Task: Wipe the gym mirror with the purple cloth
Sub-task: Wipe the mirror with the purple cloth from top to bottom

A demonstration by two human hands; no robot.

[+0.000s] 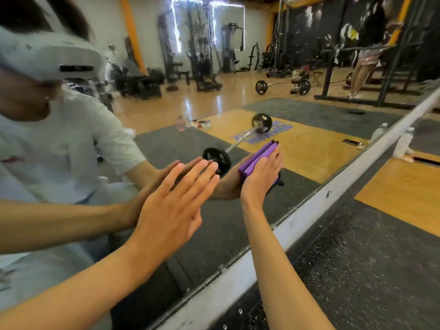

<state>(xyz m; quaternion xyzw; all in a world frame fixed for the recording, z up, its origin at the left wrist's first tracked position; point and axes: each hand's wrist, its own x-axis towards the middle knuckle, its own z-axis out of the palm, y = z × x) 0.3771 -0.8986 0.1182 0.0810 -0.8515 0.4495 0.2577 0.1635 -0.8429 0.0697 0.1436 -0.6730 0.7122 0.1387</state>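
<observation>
The gym mirror (pixel 273 75) fills the upper left of the view and reflects the gym. Streaks of wet spray show on the glass near the top. My right hand (pixel 260 177) presses the folded purple cloth (pixel 258 156) flat against the lower part of the glass, fingers straight. My left hand (pixel 173 198) lies flat on the glass to the left of it, fingers straight and together, holding nothing. Both hands have their reflections meeting them in the glass.
A grey metal frame strip (pixel 297 225) runs along the mirror's bottom edge. Below it lies black speckled rubber flooring (pixel 357 270) and a yellow wooden platform (pixel 404 194). A white bottle (pixel 403 142) and a phone (pixel 426 161) sit on the floor at the right.
</observation>
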